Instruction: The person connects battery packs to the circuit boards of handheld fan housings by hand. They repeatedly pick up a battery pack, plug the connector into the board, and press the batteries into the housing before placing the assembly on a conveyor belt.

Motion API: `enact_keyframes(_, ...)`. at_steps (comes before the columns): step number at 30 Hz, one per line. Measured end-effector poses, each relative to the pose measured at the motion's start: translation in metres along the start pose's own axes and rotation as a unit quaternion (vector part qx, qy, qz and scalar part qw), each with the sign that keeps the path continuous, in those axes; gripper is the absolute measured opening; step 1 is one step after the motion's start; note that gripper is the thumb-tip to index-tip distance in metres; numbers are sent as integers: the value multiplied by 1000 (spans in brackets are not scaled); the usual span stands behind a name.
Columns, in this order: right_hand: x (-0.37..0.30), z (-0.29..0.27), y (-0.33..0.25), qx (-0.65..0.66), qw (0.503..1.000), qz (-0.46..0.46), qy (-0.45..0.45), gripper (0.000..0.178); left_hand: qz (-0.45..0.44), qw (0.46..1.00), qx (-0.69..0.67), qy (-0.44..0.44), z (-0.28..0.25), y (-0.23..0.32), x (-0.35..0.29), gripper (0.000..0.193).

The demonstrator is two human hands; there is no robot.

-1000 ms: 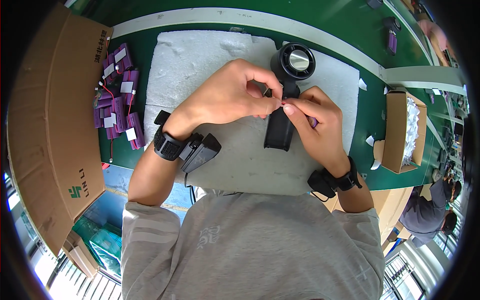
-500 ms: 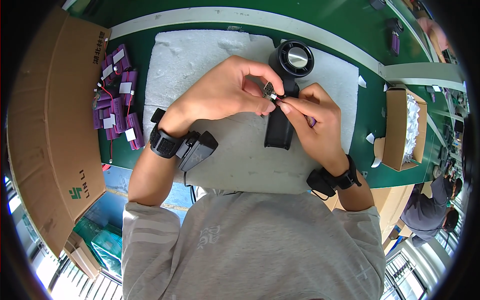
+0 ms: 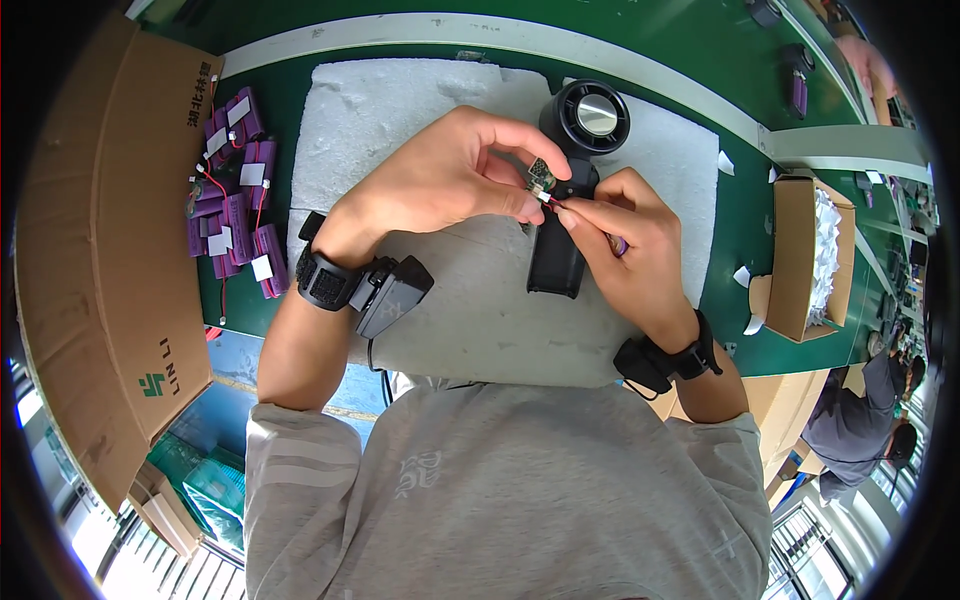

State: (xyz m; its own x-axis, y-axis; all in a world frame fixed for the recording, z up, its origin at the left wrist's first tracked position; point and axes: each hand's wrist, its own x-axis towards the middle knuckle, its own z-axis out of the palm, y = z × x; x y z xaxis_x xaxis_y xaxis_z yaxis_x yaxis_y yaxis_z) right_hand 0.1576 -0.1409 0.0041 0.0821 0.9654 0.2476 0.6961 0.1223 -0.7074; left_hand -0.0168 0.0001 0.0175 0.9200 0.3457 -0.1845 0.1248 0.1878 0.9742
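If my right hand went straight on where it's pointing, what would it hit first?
Your right hand would probably meet the white connector by the circuit board first; depth is unclear.

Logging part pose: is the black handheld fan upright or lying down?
Lying: the black fan stretches lengthwise across the foam pad, seen from above.

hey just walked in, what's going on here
A person is working with two bare hands. The left hand holds a small greenish circuit board between thumb and fingers, while the right hand pinches thin red and dark wires at a small white plastic connector by the board; whether it is fully seated can't be told. Beneath the hands, a black handheld fan with a round head lies on a white foam pad.
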Motion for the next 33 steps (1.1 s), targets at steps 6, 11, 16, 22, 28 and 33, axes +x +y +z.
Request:
enact_keyframes(6,-1,-1,0,-4,1000,-6,1,9,-6,1000,-4,16,-1,-1,1,34)
enact_keyframes(11,-1,1,3,-6,1000,-12,10,9,4,1000,7,23,-2,0,1,36)
enact_keyframes(16,-2,1,3,-4,1000,-13,16,8,24,999,25,26,-2,-2,2,35)
enact_keyframes(22,-1,1,4,0,1000,-13,25,8,28,999,10,17,-2,-8,3,34)
enact_keyframes(28,-3,2,5,-6,999,-28,26,8,15,999,18,40,3,-5,3,32)
enact_keyframes(33,-2,2,5,-20,999,-45,10,8,47,994,57,77,8,-8,2,32)
